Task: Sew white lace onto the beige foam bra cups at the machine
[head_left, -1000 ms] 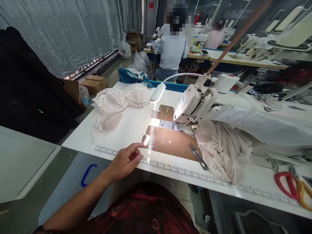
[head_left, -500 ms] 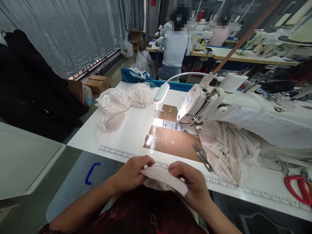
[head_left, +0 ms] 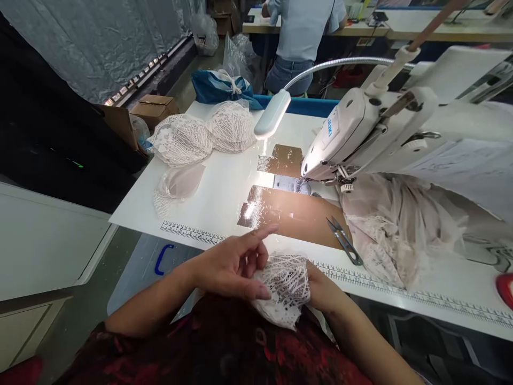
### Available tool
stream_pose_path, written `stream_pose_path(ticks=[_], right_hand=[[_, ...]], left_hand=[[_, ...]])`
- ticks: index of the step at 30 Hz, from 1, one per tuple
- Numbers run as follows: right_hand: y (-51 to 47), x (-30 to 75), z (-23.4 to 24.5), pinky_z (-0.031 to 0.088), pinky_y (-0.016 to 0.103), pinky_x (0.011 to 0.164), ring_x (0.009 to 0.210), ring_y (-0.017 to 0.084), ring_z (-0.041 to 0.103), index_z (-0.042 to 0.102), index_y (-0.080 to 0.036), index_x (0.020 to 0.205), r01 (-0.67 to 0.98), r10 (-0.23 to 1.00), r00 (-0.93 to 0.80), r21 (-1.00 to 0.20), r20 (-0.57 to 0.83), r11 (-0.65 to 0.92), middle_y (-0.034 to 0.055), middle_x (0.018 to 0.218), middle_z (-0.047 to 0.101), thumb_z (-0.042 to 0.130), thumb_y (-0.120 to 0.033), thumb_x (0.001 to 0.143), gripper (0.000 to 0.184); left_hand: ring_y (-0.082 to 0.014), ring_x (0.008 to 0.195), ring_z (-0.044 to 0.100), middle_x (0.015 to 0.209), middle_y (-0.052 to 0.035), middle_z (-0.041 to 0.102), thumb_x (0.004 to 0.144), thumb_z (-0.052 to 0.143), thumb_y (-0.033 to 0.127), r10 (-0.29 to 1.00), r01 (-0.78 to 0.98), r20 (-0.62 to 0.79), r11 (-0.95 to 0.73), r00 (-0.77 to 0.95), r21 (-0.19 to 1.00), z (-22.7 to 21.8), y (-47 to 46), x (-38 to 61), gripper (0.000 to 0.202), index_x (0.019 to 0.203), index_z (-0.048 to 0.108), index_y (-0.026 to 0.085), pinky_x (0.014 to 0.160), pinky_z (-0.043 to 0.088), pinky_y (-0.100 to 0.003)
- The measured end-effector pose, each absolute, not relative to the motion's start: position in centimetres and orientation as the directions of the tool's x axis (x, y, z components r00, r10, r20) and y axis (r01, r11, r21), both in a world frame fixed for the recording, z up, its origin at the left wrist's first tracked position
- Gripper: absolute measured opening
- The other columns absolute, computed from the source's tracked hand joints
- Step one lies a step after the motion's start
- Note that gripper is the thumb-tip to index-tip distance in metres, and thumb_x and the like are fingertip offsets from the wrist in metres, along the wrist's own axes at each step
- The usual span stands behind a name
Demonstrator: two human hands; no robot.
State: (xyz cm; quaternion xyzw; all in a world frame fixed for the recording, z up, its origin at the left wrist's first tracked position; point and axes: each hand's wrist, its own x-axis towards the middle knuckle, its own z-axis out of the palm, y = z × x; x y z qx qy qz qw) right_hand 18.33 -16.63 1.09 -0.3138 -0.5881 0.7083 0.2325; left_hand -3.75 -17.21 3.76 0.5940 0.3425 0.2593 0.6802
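Note:
Both my hands hold a white lace piece point(head_left: 286, 286) just in front of the table's near edge, above my lap. My left hand point(head_left: 232, 264) pinches its left side with thumb and bent fingers, index finger pointing out. My right hand point(head_left: 323, 286) lies under and behind the lace, mostly hidden by it. Ahead on the white table point(head_left: 224, 198) are the sewing machine point(head_left: 372, 133), a brown taped patch point(head_left: 296, 214) and thread snips point(head_left: 344, 240). A heap of pale lace fabric point(head_left: 393, 224) lies under the machine's arm.
Lace cups point(head_left: 200, 136) and a sheer cup point(head_left: 180, 182) lie at the table's far left. A gooseneck lamp point(head_left: 272, 112) shines on the table. Red scissor handle point(head_left: 505, 283) at the right edge. A person in a light shirt point(head_left: 304, 32) sits at the bench behind; boxes point(head_left: 154, 107) stand left.
The flat white piece between my hands has been turned so its lace side faces up. My head has tilted down and closer to the table.

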Motion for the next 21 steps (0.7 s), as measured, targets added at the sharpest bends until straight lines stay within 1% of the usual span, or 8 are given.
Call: stream_pose_path(ticks=[3,5,8,11,14,16,19,21], right_hand=[[-16.4,18.2,1.9,0.051,0.037,0.082,0.088,0.025,0.064,0.075,-0.021,0.082,0.004,0.624,-0.762,-0.966,-0.171,-0.259,0.0024,0.081,0.072,0.072,-0.031,0.073,0.014],[-16.2,18.2,2.6,0.052,0.036,0.08,0.091,0.026,0.064,0.075,-0.02,0.081,0.003,0.577,-0.799,-0.96,-0.171,-0.28,0.0025,0.077,0.071,0.073,-0.029,0.072,0.013],[-15.9,18.6,3.2,0.053,0.035,0.076,0.09,0.026,0.064,0.075,-0.02,0.087,0.021,0.569,-0.801,-0.96,-0.184,-0.281,0.0024,0.076,0.071,0.072,-0.027,0.073,0.016],[-15.7,19.0,3.0,0.053,0.034,0.074,0.088,0.026,0.065,0.073,-0.019,0.096,0.039,0.583,-0.783,-0.953,-0.216,-0.299,0.0031,0.08,0.072,0.069,-0.029,0.076,0.022],[-15.5,19.3,2.4,0.053,0.032,0.072,0.087,0.024,0.065,0.069,-0.019,0.109,0.01,0.674,-0.697,-0.942,-0.246,-0.335,0.0043,0.088,0.071,0.067,-0.03,0.079,0.033],[-15.5,19.5,2.0,0.052,0.029,0.071,0.084,0.02,0.065,0.061,-0.021,0.123,-0.007,0.768,-0.585,-0.945,-0.261,-0.327,0.0033,0.091,0.071,0.067,-0.029,0.079,0.045],[-15.7,19.7,1.4,0.052,0.027,0.067,0.072,0.015,0.063,0.042,-0.026,0.141,-0.009,0.857,-0.445,-0.955,-0.26,-0.295,-0.0002,0.083,0.069,0.065,-0.032,0.082,0.064],[-15.9,19.8,1.3,0.052,0.029,0.07,0.073,0.015,0.063,0.039,-0.028,0.143,0.006,0.887,-0.404,-0.971,-0.222,-0.24,-0.0009,0.082,0.068,0.064,-0.033,0.083,0.066]], left_hand=[[-0.0247,0.113,0.052,0.128,-0.0126,0.05,0.069,0.076,0.037,0.777,0.045,-0.098,0.089,0.622,0.995,3.2,-14.9,-3.4,0.093,0.148,0.028,0.025,0.087,0.048,-0.034],[-0.029,0.122,0.047,0.133,-0.0137,0.049,0.072,0.072,0.044,0.683,0.023,-0.136,0.173,0.718,0.985,3.1,-13.7,-2.9,0.084,0.145,0.035,0.023,0.096,0.044,-0.039],[-0.0235,0.1,0.06,0.113,-0.0111,0.062,0.076,0.067,0.05,0.52,0.098,-0.279,0.348,0.807,0.933,2.9,-12.7,-2.1,0.06,0.127,0.056,0.019,0.083,0.049,-0.033],[-0.0137,0.068,0.058,0.08,-0.0047,0.063,0.08,0.064,0.047,0.562,0.145,-0.376,0.413,0.736,0.899,3.0,-12.7,-1.8,0.037,0.097,0.066,0.014,0.061,0.047,-0.024],[-0.0105,0.059,0.05,0.068,-0.0009,0.056,0.086,0.059,0.04,0.782,0.12,-0.246,0.217,0.573,0.969,4.1,-13.1,-2.3,0.027,0.081,0.064,0.014,0.055,0.041,-0.022],[-0.013,0.066,0.053,0.072,-0.0025,0.058,0.087,0.057,0.033,0.832,0.14,-0.081,0.004,0.549,0.99,5.5,-13.5,-2.9,0.02,0.079,0.064,0.015,0.062,0.044,-0.025],[-0.0189,0.08,0.06,0.084,-0.0072,0.065,0.085,0.059,0.024,0.641,0.122,0.004,-0.152,0.768,0.981,7.6,-14.4,-3.4,0.01,0.084,0.066,0.018,0.076,0.048,-0.03],[-0.0204,0.085,0.063,0.09,-0.0085,0.067,0.085,0.059,0.022,0.56,0.134,-0.005,-0.189,0.828,0.973,8.2,-14.9,-3.3,0.011,0.09,0.067,0.018,0.08,0.049,-0.031]])
